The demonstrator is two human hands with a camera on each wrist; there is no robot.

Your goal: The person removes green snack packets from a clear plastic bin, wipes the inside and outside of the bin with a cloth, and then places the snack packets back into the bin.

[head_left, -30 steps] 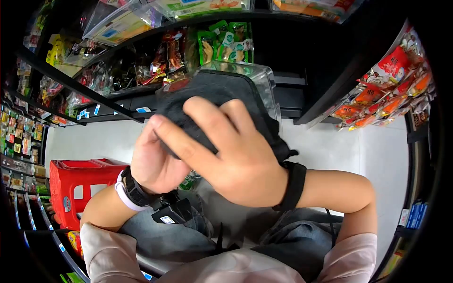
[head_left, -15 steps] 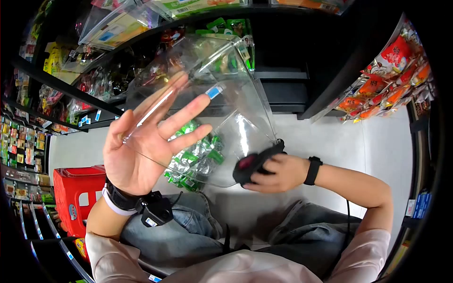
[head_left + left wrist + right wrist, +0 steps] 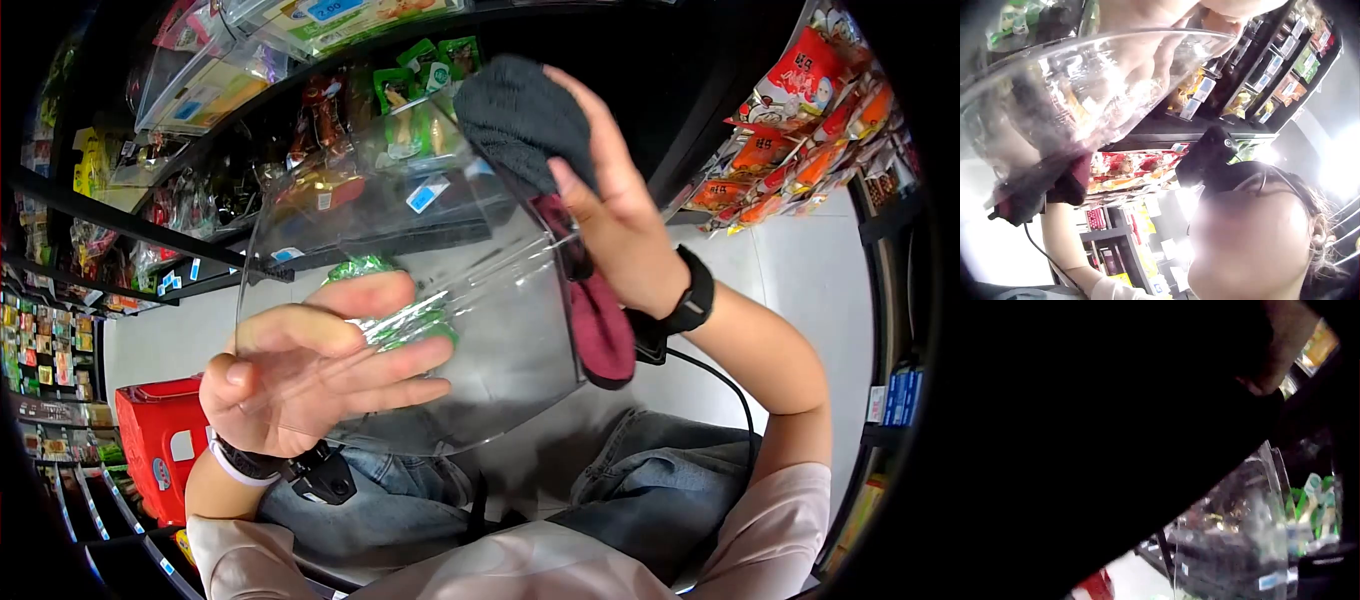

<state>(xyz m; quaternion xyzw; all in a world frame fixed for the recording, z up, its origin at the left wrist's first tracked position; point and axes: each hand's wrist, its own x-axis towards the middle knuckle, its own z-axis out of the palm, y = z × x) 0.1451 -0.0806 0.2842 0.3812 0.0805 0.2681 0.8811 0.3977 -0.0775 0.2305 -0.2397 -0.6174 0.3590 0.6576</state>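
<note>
A clear plastic box [image 3: 500, 330] is tilted in front of my body, and its wall also crosses the left wrist view. My left hand [image 3: 310, 370] holds it from the left, fingers partly bent and seen against the transparent wall. At its right side my right hand [image 3: 625, 215] grips a dark grey cloth [image 3: 520, 115] with a maroon face [image 3: 603, 335], thumb on one side and fingers on the other. The cloth lies along the box's right edge. In the right wrist view a dark mass hides most of the right hand, with the box [image 3: 1229, 550] below.
Green packets [image 3: 360, 267] show through the box. A red plastic crate [image 3: 155, 440] stands on the floor at left. Shelves ahead hold snack packs [image 3: 400, 110] and price tags; orange and red bags [image 3: 790, 120] hang at right. A camera hangs at my left wrist.
The right hand with the cloth first covered the box, dropped to its lower right corner, then rose along its right side. The left hand's spread fingers have bent, and the box has turned.
</note>
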